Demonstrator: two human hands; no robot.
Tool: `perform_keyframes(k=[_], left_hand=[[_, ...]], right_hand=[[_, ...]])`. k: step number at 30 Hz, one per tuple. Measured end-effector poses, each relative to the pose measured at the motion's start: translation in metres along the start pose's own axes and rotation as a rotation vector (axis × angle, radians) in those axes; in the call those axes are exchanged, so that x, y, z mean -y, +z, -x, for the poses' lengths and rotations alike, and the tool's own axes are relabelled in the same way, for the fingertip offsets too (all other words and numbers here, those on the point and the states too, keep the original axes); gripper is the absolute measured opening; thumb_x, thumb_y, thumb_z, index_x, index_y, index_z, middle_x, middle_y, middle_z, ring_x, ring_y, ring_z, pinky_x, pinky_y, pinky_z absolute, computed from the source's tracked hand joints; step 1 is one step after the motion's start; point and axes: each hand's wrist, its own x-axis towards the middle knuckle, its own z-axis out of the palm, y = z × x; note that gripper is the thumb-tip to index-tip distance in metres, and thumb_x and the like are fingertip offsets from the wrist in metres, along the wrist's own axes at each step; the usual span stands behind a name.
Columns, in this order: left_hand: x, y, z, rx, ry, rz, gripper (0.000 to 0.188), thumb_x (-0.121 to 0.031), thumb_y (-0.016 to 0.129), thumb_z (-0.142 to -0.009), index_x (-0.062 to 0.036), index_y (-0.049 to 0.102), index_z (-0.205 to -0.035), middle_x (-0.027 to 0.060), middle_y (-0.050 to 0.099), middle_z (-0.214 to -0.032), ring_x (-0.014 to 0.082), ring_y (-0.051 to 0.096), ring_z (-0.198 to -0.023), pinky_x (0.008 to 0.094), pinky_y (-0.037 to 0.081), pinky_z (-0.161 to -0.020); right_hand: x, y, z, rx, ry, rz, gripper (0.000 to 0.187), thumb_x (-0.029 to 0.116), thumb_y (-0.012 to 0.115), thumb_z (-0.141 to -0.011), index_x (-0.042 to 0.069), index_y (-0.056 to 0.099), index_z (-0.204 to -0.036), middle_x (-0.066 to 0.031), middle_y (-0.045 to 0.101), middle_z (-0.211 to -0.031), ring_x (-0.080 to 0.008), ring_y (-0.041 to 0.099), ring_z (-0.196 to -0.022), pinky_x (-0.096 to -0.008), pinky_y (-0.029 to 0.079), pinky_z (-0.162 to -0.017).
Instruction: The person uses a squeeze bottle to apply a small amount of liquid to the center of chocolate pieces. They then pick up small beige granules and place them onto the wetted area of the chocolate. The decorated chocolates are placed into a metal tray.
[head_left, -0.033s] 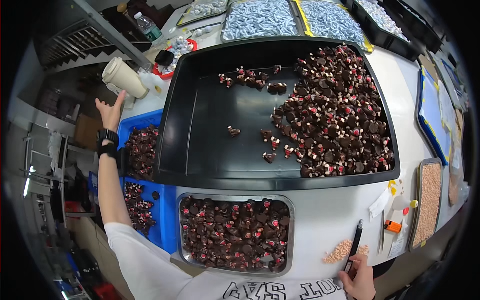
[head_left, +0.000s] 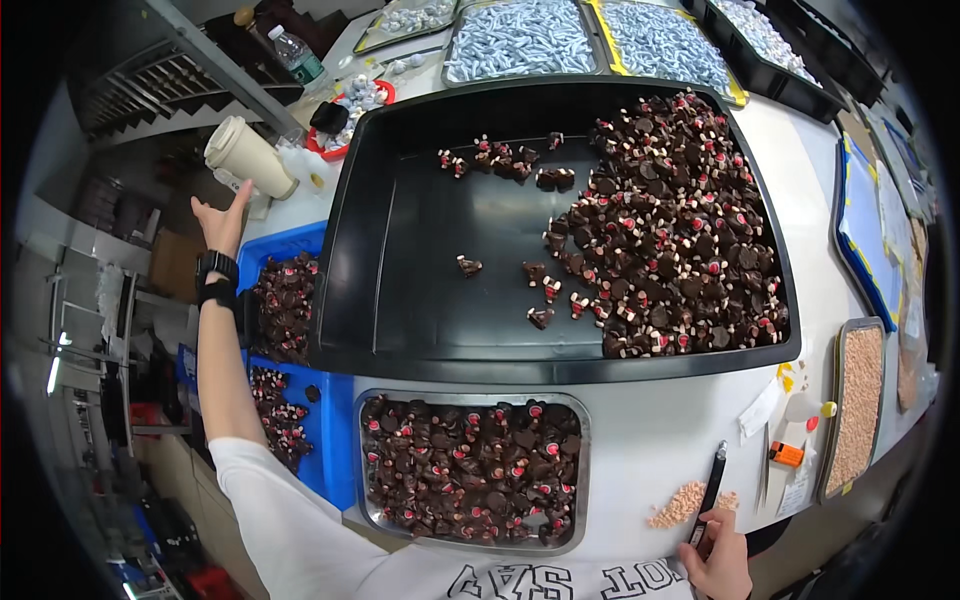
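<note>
My left hand (head_left: pixel 222 218) reaches out at the far left, fingers spread and holding nothing, beside a cream lidded cup (head_left: pixel 250 158). At the lower right, my right hand (head_left: pixel 722 562) is closed round a slim black pen-like tool (head_left: pixel 712 485), its thin end pointing away from me. Just left of that tool lies a pile of small pale-pink pieces (head_left: pixel 676 508). A large black tray (head_left: pixel 450 320) fills the middle, its right side heaped with small dark-brown figures with red and cream parts (head_left: pixel 680 230). Nearer me, a metal tray (head_left: pixel 583 480) holds more of them.
Two blue bins (head_left: pixel 338 445) with brown figures stand under my left arm. Trays of silvery-blue pieces (head_left: pixel 525 40) line the back. On the right are an orange box (head_left: pixel 786 454), tweezers (head_left: pixel 766 470) and a tray of pale-pink pieces (head_left: pixel 858 400). A bottle (head_left: pixel 296 55) stands back left.
</note>
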Motion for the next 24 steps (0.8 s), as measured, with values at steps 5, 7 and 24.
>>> perform_keyframes(k=[5,7,24], left_hand=[[0.017,0.032,-0.035,-0.05,-0.128,-0.139,0.129,-0.052,0.078,-0.052,0.0173,0.003,-0.131,0.0323,0.019,-0.136,0.0355,0.024,-0.128,0.0352,0.022,-0.105],[0.02,0.047,-0.049,-0.023,-0.143,-0.085,0.129,-0.051,0.079,-0.052,0.0179,0.003,-0.13,0.0319,0.022,-0.135,0.0345,0.027,-0.126,0.0344,0.024,-0.104],[0.011,0.06,-0.095,0.115,0.041,0.258,0.065,-0.026,0.082,-0.058,0.0026,0.056,-0.11,0.014,0.059,-0.107,0.0218,0.058,-0.095,0.0323,0.044,-0.086]], right_hand=[[0.004,-0.002,-0.004,0.009,0.068,0.184,0.035,0.008,0.058,-0.078,0.007,0.041,-0.11,-0.0117,0.053,-0.066,-0.0276,0.056,-0.054,-0.0345,0.042,-0.049],[0.005,-0.001,-0.005,-0.009,0.063,0.22,0.036,0.007,0.058,-0.077,0.008,0.042,-0.109,-0.0116,0.053,-0.065,-0.0282,0.056,-0.053,-0.0354,0.042,-0.048],[0.009,-0.001,0.006,-0.093,0.169,0.264,0.054,0.007,0.07,-0.068,0.007,0.049,-0.118,-0.0082,0.055,-0.063,-0.0227,0.055,-0.054,-0.032,0.045,-0.051]])
